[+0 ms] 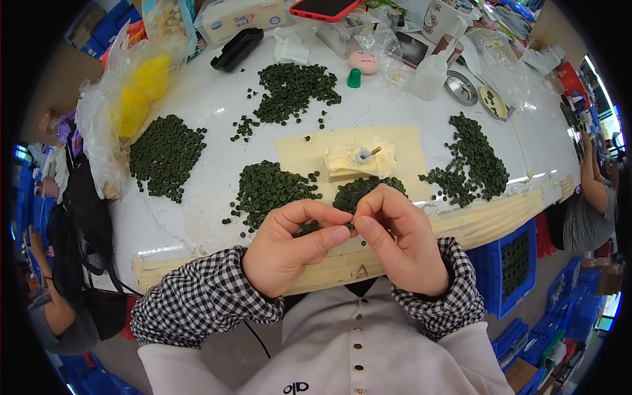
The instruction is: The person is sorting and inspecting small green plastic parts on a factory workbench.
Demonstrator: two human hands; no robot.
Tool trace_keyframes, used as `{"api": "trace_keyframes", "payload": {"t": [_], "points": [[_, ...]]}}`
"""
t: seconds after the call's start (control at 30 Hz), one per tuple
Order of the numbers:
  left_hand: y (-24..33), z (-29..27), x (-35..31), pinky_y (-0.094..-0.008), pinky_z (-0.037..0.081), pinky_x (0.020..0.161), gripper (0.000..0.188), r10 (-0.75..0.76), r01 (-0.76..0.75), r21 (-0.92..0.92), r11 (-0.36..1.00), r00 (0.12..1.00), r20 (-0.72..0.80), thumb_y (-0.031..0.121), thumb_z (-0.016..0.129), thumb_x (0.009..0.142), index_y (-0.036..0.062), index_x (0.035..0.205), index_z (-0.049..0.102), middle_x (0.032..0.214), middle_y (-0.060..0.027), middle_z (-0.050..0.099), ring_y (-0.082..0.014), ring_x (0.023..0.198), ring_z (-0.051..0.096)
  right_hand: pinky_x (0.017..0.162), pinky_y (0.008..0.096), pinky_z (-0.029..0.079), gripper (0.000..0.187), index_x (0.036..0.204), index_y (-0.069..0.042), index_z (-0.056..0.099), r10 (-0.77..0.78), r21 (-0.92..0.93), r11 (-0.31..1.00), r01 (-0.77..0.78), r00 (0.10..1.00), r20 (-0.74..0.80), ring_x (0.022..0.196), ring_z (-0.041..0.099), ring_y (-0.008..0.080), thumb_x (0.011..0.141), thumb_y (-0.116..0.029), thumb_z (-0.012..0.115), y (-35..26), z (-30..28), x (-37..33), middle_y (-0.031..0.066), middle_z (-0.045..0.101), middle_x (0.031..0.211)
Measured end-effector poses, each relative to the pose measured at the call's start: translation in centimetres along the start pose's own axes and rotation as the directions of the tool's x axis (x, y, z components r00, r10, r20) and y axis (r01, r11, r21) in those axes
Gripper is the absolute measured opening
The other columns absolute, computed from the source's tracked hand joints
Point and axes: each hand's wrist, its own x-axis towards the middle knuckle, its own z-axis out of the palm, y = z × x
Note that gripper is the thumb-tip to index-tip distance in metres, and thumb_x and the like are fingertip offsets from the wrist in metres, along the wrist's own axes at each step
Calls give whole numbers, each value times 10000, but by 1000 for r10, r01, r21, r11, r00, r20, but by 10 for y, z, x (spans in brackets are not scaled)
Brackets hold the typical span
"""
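Note:
My left hand [294, 245] and my right hand [399, 238] meet over the table's near edge, their fingertips pinched together. A small dark green round part [351, 227] shows partly between the fingertips; most of it is hidden. Just beyond my hands lies a pile of the same green parts [361, 189]. Another pile [270, 191] sits beyond my left hand. Behind the middle pile, a tan-taped block [339, 172] holds a white round fitting with a thin brownish pin [375, 151] sticking up at a slant.
More green parts lie in piles at the left [168, 155], back [293, 89] and right [479, 158]. Along the back stand a black case [238, 49], a white squeeze bottle [429, 78] and a round tin [494, 101]. A blue crate [507, 289] is below right. Other people sit at both sides.

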Motion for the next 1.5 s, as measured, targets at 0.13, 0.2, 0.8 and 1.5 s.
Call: {"api": "trace_keyframes", "payload": {"t": [0.13,0.2,0.8,1.5], "points": [[-1,0,0,-165,304,482,127,4,-4,23,1000,1000,-6,35,630,838,29,966,629,748,30,578,-3,551,393,546,202,366,65,876,-4,519,4,-84,996,-3,1000,6,607,414,70,877,-60,552,-3,-2,0,28,453,774],[1,-1,0,-162,307,484,120,-19,19,-17,1000,1000,-10,38,638,834,28,953,630,743,32,576,-2,555,403,545,208,370,61,875,-4,518,-26,-90,996,26,1000,-6,604,417,78,873,-56,550,-1,0,0,33,453,769],[-2,0,-1,-187,401,638,154,327,-262,493,830,944,-49,30,706,765,14,910,655,815,1,648,-24,686,485,532,223,401,63,861,-3,523,-140,-299,946,124,990,-33,640,487,116,834,-31,572,-6,6,3,62,478,773],[2,0,-1,-233,492,761,172,83,-76,96,993,994,-71,27,645,822,5,993,652,916,-59,661,-91,837,599,532,222,364,71,876,1,506,-9,-127,992,5,1000,-29,603,417,99,877,-57,547,-1,3,2,52,442,759]]}}
